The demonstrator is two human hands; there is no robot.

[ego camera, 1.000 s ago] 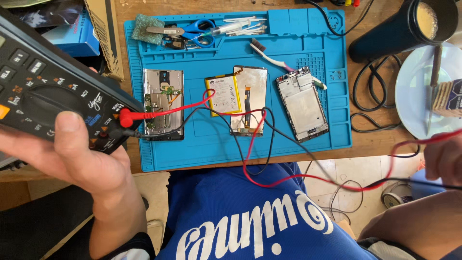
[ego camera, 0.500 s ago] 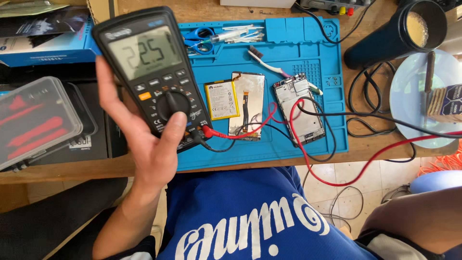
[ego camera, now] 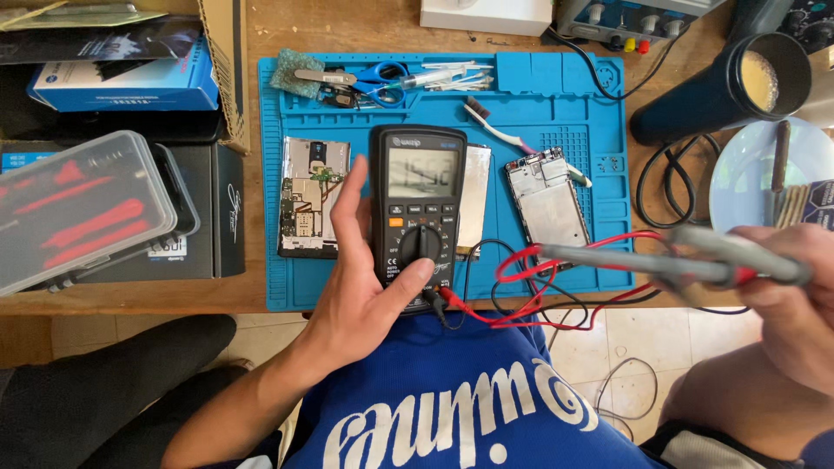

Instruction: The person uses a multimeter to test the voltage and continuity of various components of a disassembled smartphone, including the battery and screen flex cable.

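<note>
The left hand grips a black digital multimeter upright over the blue repair mat, while the right hand clasps both grey test probes above the surface's front edge.

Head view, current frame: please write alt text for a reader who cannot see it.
A person's left hand holds a black multimeter over a blue work mat, thumb by its dial, while the right hand grips two grey test probes with red and black leads. Opened phone parts lie on the mat.
</note>
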